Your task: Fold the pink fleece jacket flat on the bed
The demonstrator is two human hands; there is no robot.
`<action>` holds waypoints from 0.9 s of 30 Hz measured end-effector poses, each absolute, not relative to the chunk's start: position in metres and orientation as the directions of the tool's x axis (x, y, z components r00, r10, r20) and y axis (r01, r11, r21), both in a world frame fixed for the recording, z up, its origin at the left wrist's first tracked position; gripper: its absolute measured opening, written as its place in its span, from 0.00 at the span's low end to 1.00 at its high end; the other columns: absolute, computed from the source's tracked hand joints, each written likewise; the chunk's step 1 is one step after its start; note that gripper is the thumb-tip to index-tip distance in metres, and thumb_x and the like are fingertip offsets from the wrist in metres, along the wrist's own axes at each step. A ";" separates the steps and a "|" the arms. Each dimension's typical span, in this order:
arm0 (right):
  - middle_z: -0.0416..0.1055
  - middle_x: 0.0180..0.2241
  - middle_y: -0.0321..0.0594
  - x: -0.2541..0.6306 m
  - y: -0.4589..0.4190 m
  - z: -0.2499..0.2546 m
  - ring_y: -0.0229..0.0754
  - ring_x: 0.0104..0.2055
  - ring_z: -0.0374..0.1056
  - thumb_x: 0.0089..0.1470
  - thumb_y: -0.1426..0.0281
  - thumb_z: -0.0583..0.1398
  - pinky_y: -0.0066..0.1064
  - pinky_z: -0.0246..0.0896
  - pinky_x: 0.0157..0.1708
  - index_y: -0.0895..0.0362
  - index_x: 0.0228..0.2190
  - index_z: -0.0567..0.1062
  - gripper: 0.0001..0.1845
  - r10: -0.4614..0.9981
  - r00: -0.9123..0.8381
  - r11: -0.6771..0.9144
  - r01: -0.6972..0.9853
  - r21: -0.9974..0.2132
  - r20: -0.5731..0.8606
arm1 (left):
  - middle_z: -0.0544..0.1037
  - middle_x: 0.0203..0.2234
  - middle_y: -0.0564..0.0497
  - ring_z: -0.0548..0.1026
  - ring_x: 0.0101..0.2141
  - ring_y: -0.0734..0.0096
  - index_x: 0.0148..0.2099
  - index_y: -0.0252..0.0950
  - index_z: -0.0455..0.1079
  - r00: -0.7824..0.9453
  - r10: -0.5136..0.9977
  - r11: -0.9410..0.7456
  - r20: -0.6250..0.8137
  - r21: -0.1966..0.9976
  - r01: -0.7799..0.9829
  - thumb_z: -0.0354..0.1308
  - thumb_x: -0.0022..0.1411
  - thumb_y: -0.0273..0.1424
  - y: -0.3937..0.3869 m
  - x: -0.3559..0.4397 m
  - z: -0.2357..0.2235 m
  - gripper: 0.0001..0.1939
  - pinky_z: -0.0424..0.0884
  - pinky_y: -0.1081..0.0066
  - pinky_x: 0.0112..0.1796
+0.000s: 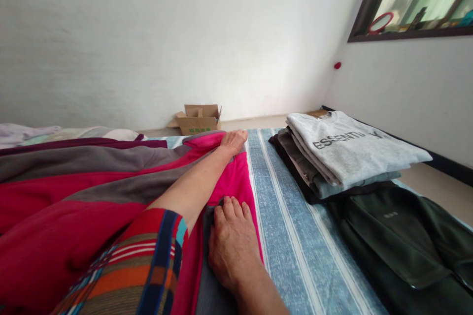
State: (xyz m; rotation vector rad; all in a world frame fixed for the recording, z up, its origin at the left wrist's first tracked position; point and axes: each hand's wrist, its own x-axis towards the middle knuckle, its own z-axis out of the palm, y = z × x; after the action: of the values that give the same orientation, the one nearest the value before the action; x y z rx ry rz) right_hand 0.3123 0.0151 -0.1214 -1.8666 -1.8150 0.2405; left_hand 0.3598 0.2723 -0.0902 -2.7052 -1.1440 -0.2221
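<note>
Soft, limp crimson, pink and grey cloth (84, 187), spread over a blue-and-white striped bed sheet (288, 221): light, quick to bunch, best taken along its pink edge. Left hand (232, 141) flat at the far edge, fingers (239, 135) together, no grip. Right hand (232, 243) resting on the near fold, fingers (229, 206) slightly parted, nothing pinched.

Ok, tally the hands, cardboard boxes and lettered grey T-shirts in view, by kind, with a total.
Hands (left hand, right hand): 2
Cardboard box: 1
Lettered grey T-shirt: 1
Total: 4
</note>
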 end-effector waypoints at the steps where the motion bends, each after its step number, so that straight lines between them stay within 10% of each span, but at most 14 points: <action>1: 0.58 0.58 0.51 0.312 0.015 -0.122 0.54 0.61 0.51 0.56 0.70 0.48 0.47 0.41 0.61 0.63 0.52 0.66 0.24 0.969 0.087 0.035 0.879 -0.476 0.231 | 0.71 0.44 0.40 0.69 0.44 0.64 0.49 0.30 0.63 0.691 0.692 -0.682 0.209 -0.124 0.720 0.37 0.67 0.20 0.273 0.359 -0.090 0.15 0.63 0.63 0.43; 20: 0.59 0.58 0.50 0.311 0.014 -0.123 0.53 0.61 0.52 0.56 0.71 0.49 0.47 0.42 0.60 0.62 0.52 0.67 0.23 0.964 0.100 0.032 0.875 -0.484 0.245 | 0.72 0.44 0.42 0.66 0.48 0.60 0.44 0.31 0.67 0.747 0.641 -0.739 0.174 -0.122 0.663 0.41 0.63 0.20 0.224 0.336 -0.089 0.15 0.62 0.64 0.46; 27: 0.61 0.56 0.51 0.311 0.015 -0.125 0.52 0.60 0.53 0.57 0.71 0.47 0.47 0.42 0.60 0.62 0.50 0.69 0.21 0.959 0.104 0.035 0.879 -0.475 0.264 | 0.58 0.61 0.42 0.55 0.60 0.68 0.61 0.30 0.54 0.732 0.681 -0.732 -0.003 -0.020 0.681 0.35 0.68 0.31 0.219 0.314 -0.121 0.22 0.51 0.66 0.57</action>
State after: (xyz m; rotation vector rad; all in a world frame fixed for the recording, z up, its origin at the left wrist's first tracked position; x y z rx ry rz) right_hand 0.3112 0.0153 -0.1248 -1.8577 -1.7891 0.1953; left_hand 0.3135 0.2190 -0.1206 -2.9072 -1.1425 0.0154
